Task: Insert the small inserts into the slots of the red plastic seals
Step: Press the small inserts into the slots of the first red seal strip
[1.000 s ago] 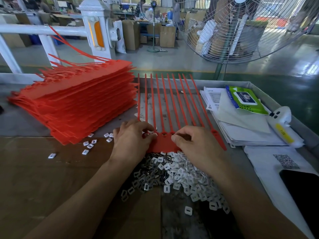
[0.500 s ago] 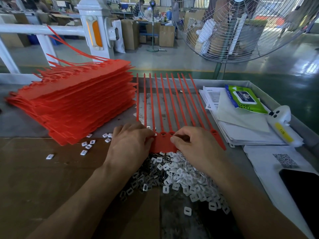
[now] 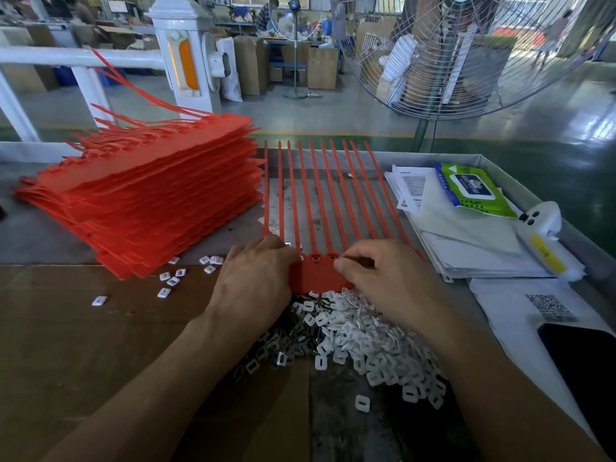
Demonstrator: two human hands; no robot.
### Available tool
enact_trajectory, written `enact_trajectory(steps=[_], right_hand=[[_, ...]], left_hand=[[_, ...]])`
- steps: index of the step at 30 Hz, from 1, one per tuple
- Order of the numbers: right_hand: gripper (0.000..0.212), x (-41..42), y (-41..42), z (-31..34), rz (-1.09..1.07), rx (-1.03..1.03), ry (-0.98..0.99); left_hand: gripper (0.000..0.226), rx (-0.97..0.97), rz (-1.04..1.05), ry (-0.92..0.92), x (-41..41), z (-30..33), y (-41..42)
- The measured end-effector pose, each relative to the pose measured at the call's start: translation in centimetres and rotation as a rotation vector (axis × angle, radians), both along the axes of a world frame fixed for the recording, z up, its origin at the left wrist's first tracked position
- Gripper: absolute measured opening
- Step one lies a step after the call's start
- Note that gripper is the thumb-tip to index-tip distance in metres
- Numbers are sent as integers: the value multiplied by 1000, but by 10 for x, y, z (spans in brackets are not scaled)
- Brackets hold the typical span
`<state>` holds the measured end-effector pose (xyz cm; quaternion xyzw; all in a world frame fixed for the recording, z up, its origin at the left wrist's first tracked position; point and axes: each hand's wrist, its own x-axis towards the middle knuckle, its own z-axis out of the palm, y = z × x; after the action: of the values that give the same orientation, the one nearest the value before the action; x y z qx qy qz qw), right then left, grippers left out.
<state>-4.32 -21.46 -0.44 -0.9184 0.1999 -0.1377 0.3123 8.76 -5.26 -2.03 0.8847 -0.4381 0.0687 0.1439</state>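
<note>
A joined sheet of red plastic seals [image 3: 318, 273] lies flat in front of me, its long tails fanning away toward the far edge. My left hand [image 3: 255, 285] rests curled on the sheet's left end, and what its fingertips hold is hidden. My right hand [image 3: 383, 278] pinches at a slot on the sheet's right side; the insert under the fingertips is not visible. A heap of small white inserts [image 3: 353, 338] lies just below the sheet, between my wrists.
A tall stack of red seal sheets [image 3: 143, 208] sits at the left, with loose inserts [image 3: 173, 280] near it. Papers [image 3: 466, 241], a green wipes pack [image 3: 471, 190], a white handheld device [image 3: 543, 235] and a dark phone [image 3: 586, 368] lie at the right. A large fan [image 3: 466, 55] stands behind.
Both hands stay on the seal sheet in nearly the same place; my right fingertips have shifted slightly along the row of slots.
</note>
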Motion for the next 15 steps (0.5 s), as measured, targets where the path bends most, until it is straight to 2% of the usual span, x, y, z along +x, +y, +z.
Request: enact_trajectory(steps=[4, 10, 15], right_hand=[[31, -10, -18, 11, -7, -4, 1], [10, -11, -25, 13, 158, 55, 162], [10, -10, -20, 9, 208, 11, 185]], left_hand=[[35, -62, -25, 76, 4, 1, 4], [39, -49, -37, 55, 3, -3, 7], [43, 5, -41, 55, 4, -3, 6]])
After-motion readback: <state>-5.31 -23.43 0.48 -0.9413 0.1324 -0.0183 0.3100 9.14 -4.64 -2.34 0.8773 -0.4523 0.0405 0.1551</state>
